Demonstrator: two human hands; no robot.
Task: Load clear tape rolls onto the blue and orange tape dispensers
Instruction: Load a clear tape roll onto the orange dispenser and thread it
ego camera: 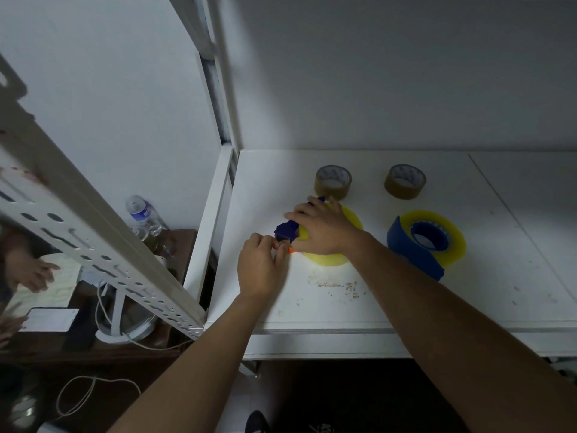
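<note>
My right hand presses the clear tape roll flat; my left fingers pinch its dispenser's near end, just left of it.

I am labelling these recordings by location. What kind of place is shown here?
Probably a storeroom or packing corner: a white metal shelf with a slotted upright, holding brown tape rolls and a blue tape dispenser.
</note>
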